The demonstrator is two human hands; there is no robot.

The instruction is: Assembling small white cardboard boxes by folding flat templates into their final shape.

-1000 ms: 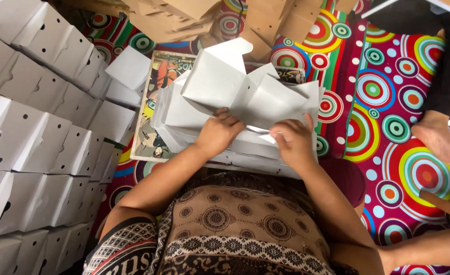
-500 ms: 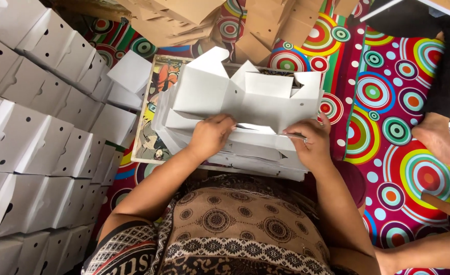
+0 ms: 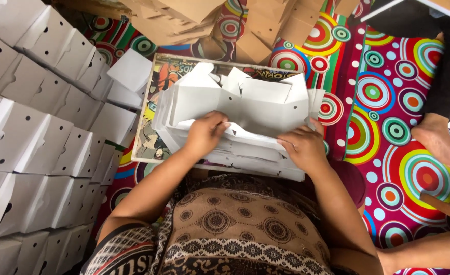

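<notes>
Your left hand (image 3: 204,133) is closed on the lower edge of a white box blank (image 3: 240,104), fingers curled over the card, and your right hand (image 3: 302,146) grips the same blank at its lower right corner, thumb on top. The blank stands half-folded between and just beyond both hands, its flaps up and tilted away from you. Under your hands lies a stack (image 3: 245,158) of flat white blanks, touching your knuckles, and the stack rests on a board (image 3: 153,102) with a printed colour picture, which shows past your left hand. Further left of that hand, well apart, folded white boxes (image 3: 41,127) with small round holes are piled in rows. Beyond the blank, brown cardboard (image 3: 184,20) lies in a heap. Right of your right hand the mat (image 3: 388,102) shows bright rings on red, and another person's bare foot (image 3: 439,142) rests on it, well apart from your hand.
</notes>
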